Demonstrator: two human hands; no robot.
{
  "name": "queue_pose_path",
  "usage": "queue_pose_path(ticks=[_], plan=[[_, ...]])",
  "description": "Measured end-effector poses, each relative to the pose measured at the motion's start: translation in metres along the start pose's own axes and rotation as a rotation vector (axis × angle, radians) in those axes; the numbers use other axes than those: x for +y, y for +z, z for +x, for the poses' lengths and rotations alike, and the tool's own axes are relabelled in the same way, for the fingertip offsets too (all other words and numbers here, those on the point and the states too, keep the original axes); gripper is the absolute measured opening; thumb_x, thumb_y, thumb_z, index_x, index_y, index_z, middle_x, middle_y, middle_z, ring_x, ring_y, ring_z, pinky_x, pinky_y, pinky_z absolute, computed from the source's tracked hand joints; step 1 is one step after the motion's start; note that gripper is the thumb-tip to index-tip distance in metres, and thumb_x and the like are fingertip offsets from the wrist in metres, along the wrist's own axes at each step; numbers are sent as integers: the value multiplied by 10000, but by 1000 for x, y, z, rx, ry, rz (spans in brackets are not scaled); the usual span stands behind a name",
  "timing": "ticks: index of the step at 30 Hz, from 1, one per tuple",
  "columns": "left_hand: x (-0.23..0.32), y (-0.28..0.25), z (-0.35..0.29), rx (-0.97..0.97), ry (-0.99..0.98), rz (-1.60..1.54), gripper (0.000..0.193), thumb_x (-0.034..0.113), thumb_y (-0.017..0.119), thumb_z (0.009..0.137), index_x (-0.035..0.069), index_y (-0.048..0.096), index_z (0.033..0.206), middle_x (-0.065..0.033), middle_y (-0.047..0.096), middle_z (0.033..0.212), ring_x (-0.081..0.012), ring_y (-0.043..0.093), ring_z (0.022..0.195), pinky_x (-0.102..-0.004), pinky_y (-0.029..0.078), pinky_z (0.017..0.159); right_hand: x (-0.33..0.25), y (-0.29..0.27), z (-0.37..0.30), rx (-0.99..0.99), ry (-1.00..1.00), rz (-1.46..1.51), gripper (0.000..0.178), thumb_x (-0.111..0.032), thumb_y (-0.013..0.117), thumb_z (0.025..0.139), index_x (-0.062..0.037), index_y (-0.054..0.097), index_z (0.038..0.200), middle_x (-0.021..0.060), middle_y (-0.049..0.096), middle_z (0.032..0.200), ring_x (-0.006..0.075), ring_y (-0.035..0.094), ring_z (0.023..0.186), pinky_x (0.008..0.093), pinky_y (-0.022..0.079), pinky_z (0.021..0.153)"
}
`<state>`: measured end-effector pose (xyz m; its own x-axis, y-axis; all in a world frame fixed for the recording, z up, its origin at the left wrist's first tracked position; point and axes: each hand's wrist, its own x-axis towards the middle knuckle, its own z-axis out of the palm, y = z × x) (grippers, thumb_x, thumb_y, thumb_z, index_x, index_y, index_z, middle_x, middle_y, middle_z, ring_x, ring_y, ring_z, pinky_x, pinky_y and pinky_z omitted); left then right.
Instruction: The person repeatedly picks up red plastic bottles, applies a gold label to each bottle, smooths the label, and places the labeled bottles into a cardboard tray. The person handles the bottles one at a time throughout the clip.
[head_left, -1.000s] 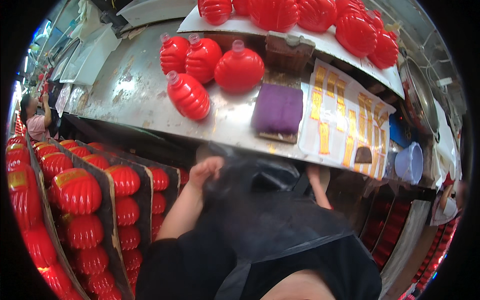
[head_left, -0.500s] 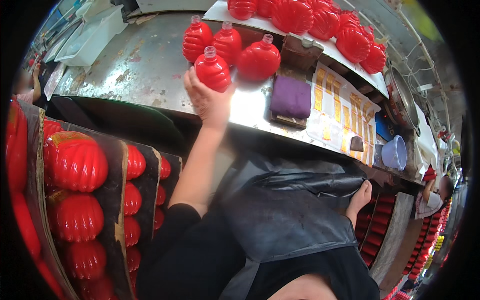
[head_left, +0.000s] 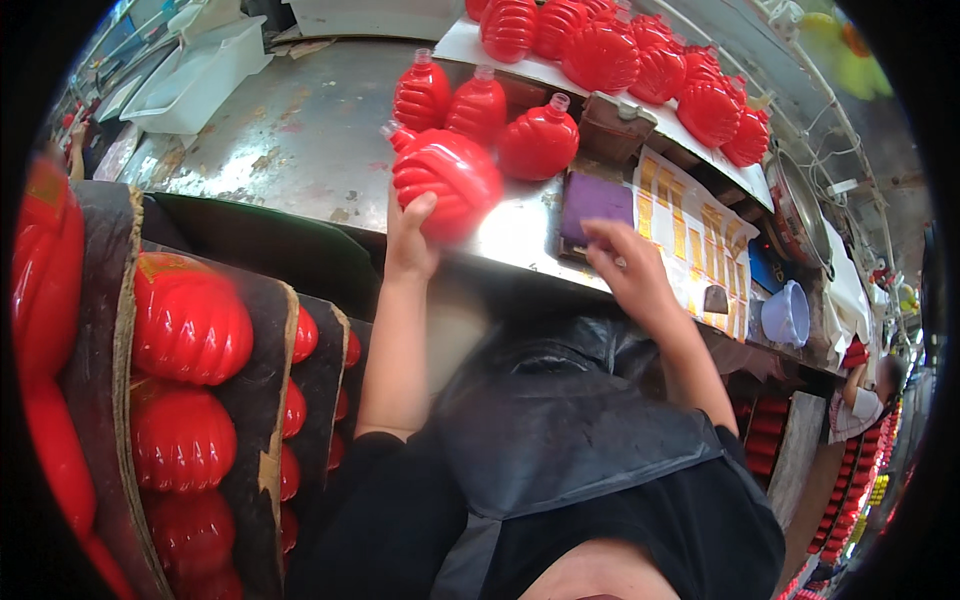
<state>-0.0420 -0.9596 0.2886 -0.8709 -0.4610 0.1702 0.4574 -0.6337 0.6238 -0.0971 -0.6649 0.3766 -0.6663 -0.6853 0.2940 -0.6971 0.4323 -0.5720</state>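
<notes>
My left hand (head_left: 411, 238) is closed round a glossy red ribbed bottle (head_left: 447, 185), held tilted over the front edge of the metal bench with its clear neck pointing to the upper left. My right hand (head_left: 630, 265) hovers by the front of a purple cloth pad (head_left: 597, 207), its fingers loosely bent and apart. Past it lies a white sheet (head_left: 690, 235) with rows of gold labels. Behind the held bottle stand three more red bottles: one at the left (head_left: 421, 92), one in the middle (head_left: 477, 107) and one at the right (head_left: 539, 139).
Many red bottles (head_left: 602, 55) stand on a white raised board at the back. Dark racks at lower left hold red bottles (head_left: 195, 320). A white bin (head_left: 195, 88) is at far left; a lilac bucket (head_left: 786, 312) and round metal pan (head_left: 803, 205) are at right. Another person (head_left: 858, 403) is at far right.
The front bottle has been lifted off the bench toward me and tipped over in my left hand. My right hand has left the black apron and come up to the purple pad.
</notes>
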Motion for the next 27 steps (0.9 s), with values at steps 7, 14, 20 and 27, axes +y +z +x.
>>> queue_pose_path(ticks=[7,14,20,27], plan=[[21,43,-26,-440,-434,-124,918,398,775,807,-12,391,1534,-136,571,1427,-245,592,1291,-408,495,1087,-39,-22,126,-107,55,286,415,-331,570,1063,-15,639,1322,91,700,959,148,649,829,315,528,732],[13,88,-12,-559,-576,219,934,361,822,749,-33,425,1496,-153,597,1389,-251,603,1280,-399,490,1088,-44,-71,140,-477,232,-10,430,-447,597,1038,-35,712,1085,7,600,760,88,530,649,263,432,573],[-31,105,4,-688,-572,450,1003,393,878,723,-23,427,1516,-154,575,1431,-257,582,1316,-405,469,1113,-2,-116,87,-557,377,208,249,-338,630,999,-92,612,967,-18,576,786,76,536,708,258,435,596],[-72,80,2,-100,-235,647,339,56,652,964,-4,630,1297,-104,693,1134,-200,656,1071,-358,533,959,80,-246,-27,273,561,335,137,-251,629,976,-123,602,935,-55,546,721,23,478,581,211,362,493]])
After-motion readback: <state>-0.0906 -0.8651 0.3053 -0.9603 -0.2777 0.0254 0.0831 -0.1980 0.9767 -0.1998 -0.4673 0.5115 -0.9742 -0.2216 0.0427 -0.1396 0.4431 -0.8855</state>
